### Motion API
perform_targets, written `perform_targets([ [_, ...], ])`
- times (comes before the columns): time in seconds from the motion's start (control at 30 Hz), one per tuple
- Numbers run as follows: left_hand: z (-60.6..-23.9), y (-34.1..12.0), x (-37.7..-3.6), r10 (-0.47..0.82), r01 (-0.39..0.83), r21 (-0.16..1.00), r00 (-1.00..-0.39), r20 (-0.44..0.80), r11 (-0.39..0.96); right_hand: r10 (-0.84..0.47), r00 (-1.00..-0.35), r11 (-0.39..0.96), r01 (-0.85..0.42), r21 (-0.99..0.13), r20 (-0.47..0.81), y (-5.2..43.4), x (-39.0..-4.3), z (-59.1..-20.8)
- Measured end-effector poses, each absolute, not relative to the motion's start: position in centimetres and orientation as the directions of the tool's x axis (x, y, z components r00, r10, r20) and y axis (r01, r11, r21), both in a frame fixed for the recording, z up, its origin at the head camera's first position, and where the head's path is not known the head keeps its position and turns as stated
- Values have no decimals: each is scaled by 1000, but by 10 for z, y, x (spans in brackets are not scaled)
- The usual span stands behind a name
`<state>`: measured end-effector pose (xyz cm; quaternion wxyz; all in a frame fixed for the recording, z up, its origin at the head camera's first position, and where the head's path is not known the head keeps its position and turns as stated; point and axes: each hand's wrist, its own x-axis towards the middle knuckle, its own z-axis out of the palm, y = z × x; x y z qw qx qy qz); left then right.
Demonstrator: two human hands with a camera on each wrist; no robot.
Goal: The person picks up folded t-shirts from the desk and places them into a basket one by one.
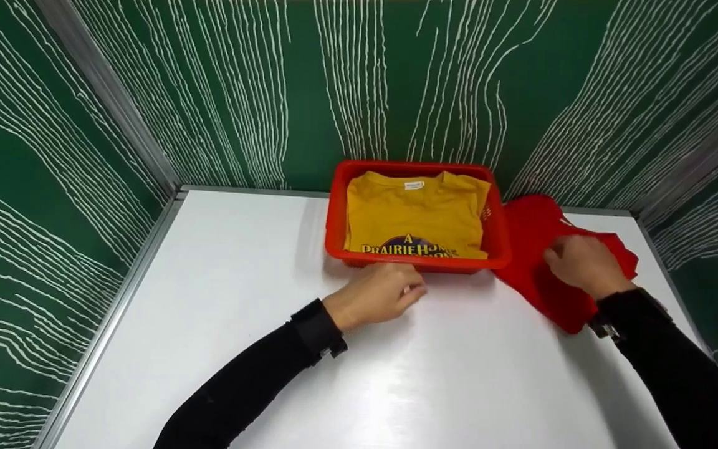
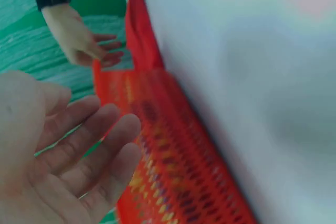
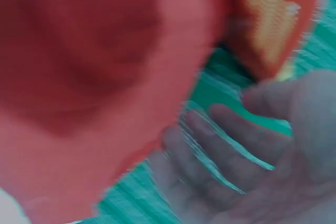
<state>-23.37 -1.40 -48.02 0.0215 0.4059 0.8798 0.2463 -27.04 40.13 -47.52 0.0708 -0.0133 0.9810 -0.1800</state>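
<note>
The crumpled red cloth garment (image 1: 540, 262) lies on the white tabletop (image 1: 259, 293) just to the right of the red perforated plastic basket (image 1: 336, 218), its near edge reaching toward the person. The right hand (image 1: 583, 265) rests on top of it; in the right wrist view the fingers (image 3: 220, 156) look loosely spread beside the red fabric rather than closed round it, though that view is blurred. Inside the basket a folded yellow T-shirt with dark printed lettering (image 1: 415, 215) lies flat and fills most of the floor. The left hand (image 1: 376, 294) sits at the basket's near rim, relaxed and holding nothing, its fingers (image 2: 89, 129) shown straight and apart in the left wrist view. The likely trouble is that the garment is bunched, so a loose grasp could lift only one layer and let the rest trail or catch on the basket's right wall. The light basket could also slide toward the green patterned wall (image 1: 396, 75) if nudged.
</note>
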Motion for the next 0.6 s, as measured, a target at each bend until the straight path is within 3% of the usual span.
perform_targets([
  [0.1, -494, -7, -228, 759, 735, 408, -636, 138, 542, -31, -973, 958, 36, -283, -231, 420, -264, -497],
  [0.27, -516, 0, -225, 786, 769, 319, -609, 103, 554, -28, -979, 971, 21, -238, -201, 428, -253, -525],
  [0.43, -529, 5, -224, 781, 772, 288, -615, 108, 567, -20, -980, 976, 24, -217, -196, 424, -248, -528],
  [0.6, -539, 20, -219, 815, 820, 226, -562, 141, 526, -14, -980, 979, 27, -204, -199, 419, -238, -527],
])
